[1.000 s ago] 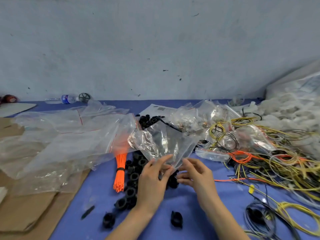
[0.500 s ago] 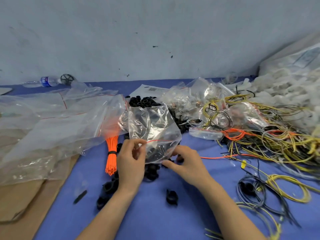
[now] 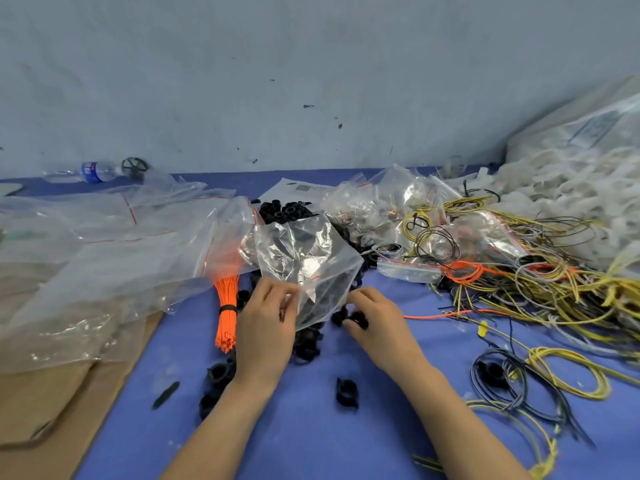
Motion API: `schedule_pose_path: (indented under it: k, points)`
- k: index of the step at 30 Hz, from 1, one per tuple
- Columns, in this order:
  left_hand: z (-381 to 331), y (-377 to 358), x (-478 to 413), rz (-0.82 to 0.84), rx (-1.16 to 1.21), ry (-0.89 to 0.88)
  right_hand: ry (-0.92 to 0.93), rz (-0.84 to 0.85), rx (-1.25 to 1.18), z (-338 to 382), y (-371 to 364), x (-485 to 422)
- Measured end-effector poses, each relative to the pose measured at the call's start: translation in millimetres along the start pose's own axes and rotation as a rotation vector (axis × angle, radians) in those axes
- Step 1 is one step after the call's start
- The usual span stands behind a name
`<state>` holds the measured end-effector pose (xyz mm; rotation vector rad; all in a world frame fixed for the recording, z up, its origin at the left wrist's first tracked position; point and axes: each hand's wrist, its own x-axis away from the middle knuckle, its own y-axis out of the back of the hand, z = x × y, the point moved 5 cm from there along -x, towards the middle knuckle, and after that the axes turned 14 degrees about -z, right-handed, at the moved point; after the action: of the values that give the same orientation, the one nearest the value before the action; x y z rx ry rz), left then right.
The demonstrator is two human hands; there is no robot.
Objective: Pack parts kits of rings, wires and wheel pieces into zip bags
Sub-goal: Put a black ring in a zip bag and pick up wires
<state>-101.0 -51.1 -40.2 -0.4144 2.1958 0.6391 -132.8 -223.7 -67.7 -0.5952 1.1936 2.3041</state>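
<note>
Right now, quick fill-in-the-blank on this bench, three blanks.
1. The left hand grips a clear zip ____.
2. The right hand pinches a ____ piece.
3. The tied wire bundle left of the left hand is ____.
Missing words: bag; black; orange.

Soft even light, bag glare, blurred, bowed edges.
</note>
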Motion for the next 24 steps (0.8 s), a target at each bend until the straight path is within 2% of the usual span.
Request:
schedule_pose_path:
  k: [2,4,6,7,9,10,12,14,16,18,22,24]
  points:
    - [-2,2,0,-0.028,0.025,-0.017,-0.084,-0.078,-0.083,-1,6,-2]
    - [-5,3,2,-0.029,0.051,-0.010,-0.250,-0.218,-0.184,-2,19,-3]
    - [-4,2,3,-0.017,0.079,0.019,-0.404,-0.459,-0.318,1,42,-2]
    - [-3,2,3,-0.008,0.102,0.034,-0.413,-0.599,-0.412,9,58,0]
    - [-4,1,4,0.017,0.173,0.037,-0.218,-0.824,-0.506,44,88,4]
    - [-5,1,3,0.021,0.199,0.032,-0.044,-0.856,-0.500,68,96,5]
    - [-5,0,4,0.018,0.220,0.068,0.306,-0.732,-0.420,110,90,6]
    - [-6,0,6,-0.001,0.251,0.139,0.427,-0.539,-0.171,123,67,1]
    - [-10,2,7,-0.024,0.315,0.174,0.285,-0.236,0.074,105,45,-13]
    - [-13,3,8,-0.017,0.329,0.159,0.154,-0.041,0.101,85,40,-12]
    - [-14,-2,12,0.025,0.358,0.168,0.303,-0.043,0.113,76,50,4]
    - [-19,-4,15,0.052,0.388,0.167,0.318,0.087,0.135,69,45,8]
